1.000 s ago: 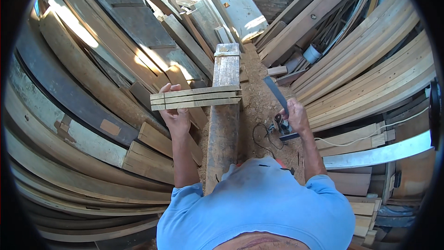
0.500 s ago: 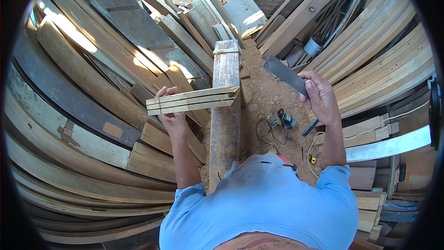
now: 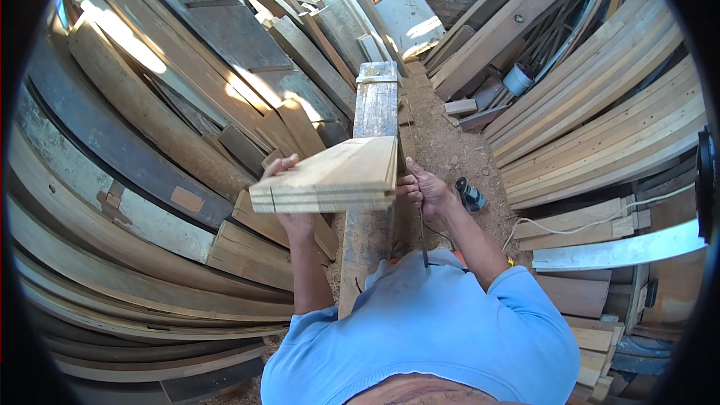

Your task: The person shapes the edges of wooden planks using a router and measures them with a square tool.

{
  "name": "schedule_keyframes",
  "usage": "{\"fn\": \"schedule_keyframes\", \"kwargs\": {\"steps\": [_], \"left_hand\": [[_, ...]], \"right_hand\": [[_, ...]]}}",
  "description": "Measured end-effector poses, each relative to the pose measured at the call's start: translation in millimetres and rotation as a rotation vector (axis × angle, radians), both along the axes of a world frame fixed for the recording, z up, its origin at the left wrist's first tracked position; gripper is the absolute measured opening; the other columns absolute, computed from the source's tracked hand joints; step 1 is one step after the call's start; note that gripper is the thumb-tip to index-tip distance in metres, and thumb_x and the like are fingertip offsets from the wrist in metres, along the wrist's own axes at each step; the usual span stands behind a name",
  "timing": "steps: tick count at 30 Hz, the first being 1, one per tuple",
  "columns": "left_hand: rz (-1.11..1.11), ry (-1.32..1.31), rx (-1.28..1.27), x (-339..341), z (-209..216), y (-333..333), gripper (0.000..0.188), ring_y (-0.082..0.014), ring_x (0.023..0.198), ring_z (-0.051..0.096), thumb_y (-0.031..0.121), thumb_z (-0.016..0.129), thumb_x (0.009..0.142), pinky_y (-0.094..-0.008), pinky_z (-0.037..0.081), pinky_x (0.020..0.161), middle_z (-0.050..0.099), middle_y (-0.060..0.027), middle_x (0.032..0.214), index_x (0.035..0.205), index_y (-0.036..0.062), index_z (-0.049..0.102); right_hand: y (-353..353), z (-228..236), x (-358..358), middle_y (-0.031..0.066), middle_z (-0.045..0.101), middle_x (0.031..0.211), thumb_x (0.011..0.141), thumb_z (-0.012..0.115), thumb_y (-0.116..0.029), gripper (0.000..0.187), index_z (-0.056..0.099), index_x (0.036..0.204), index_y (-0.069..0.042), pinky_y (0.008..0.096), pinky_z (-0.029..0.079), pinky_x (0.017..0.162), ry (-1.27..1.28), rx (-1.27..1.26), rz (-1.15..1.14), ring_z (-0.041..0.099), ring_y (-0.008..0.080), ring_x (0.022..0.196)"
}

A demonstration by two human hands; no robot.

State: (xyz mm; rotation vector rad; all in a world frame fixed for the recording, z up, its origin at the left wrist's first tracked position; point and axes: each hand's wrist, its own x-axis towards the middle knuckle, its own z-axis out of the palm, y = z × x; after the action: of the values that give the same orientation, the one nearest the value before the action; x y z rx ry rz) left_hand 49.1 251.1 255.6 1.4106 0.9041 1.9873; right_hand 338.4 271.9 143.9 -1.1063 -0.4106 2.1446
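Observation:
My left hand [image 3: 281, 172] grips a pale stack of thin wooden boards [image 3: 330, 169] at its left edge, holding it up over a narrow wooden beam [image 3: 367, 236]. The stack's broad top face and layered near edge both show, with a dark line across the layers near the left end. Close to the stack's right side, my right hand [image 3: 431, 191] is closed round a dark flat bar-shaped tool [image 3: 424, 244]. That tool is seen almost edge-on, as a thin strip pointing down toward my shirt. Whether it touches the stack I cannot tell.
Long planks [image 3: 142, 255] lean and lie in rows on the left, with more boards [image 3: 600, 127] on the right. A power tool [image 3: 471, 196] rests on the shaving-strewn floor [image 3: 442, 139]. Further off are a white bucket [image 3: 517, 80] and a pale panel [image 3: 405, 11].
My right hand has moved left and in beside the stack, turning the dark tool edge-on. The stack has tilted, so its broad top face shows now.

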Motion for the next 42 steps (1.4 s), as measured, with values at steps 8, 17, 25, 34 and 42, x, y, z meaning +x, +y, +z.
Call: {"fn": "schedule_keyframes", "kwargs": {"steps": [8,17,25,34,42], "left_hand": [[-0.019,0.091,-0.006,-10.2,-25.3,-61.3,0.072,-0.0327,0.139,0.049,0.051,0.075,0.09,-0.0516,0.041,0.117,0.053,-0.0185,0.142,0.141,0.0098,0.046],[-0.336,-0.29,-0.374,-47.9,-78.6,-111.8,0.09,-0.0275,0.154,0.029,0.043,0.068,0.097,-0.0476,0.031,0.124,0.021,-0.0172,0.17,0.164,0.0091,0.019],[-0.821,-0.873,-0.686,-108.3,-105.9,-174.1,0.096,-0.0422,0.147,0.041,0.048,0.063,0.088,-0.0509,0.031,0.124,0.039,-0.0309,0.158,0.16,-0.0043,0.026],[-0.704,0.071,-1.368,-56.8,-215.2,-137.1,0.065,-0.0251,0.155,0.02,0.041,0.034,0.112,-0.0388,0.02,0.126,0.02,-0.0124,0.169,0.164,0.0077,0.015],[-0.576,0.015,-1.361,-15.9,-350.3,-162.3,0.062,-0.0275,0.152,0.027,0.042,0.026,0.113,-0.0375,0.021,0.125,0.033,-0.0177,0.161,0.159,0.0016,0.029]], "right_hand": [[17.3,-24.5,-46.4,-0.0023,0.064,0.065,0.096,0.063,-0.061,0.047,0.066,0.089,-0.015,0.0251,0.048,0.042,0.137,0.046,-0.088,0.055,0.0083,0.044],[12.7,-65.1,-69.9,0.0052,0.072,0.08,0.093,0.066,-0.032,0.03,0.066,0.11,-0.007,0.0327,0.056,0.057,0.128,0.051,-0.113,0.067,0.0181,0.059],[-5.2,-72.6,-69.8,0.0182,0.073,0.096,0.086,0.072,-0.016,0.035,0.067,0.108,0.011,0.0386,0.061,0.076,-0.227,0.23,-0.169,0.073,0.0251,0.08],[-16.5,-48.3,-85.9,0.021,0.074,0.084,0.076,0.077,-0.03,0.041,0.073,0.089,0.009,0.0394,0.056,0.072,-1.014,0.446,0.176,0.073,0.0281,0.078],[-13.9,-26.1,-99.6,0.0355,0.071,0.105,0.073,0.076,-0.042,0.064,0.068,0.106,0.013,0.0485,0.057,0.091,-1.199,0.373,0.476,0.071,0.0443,0.105]]}}
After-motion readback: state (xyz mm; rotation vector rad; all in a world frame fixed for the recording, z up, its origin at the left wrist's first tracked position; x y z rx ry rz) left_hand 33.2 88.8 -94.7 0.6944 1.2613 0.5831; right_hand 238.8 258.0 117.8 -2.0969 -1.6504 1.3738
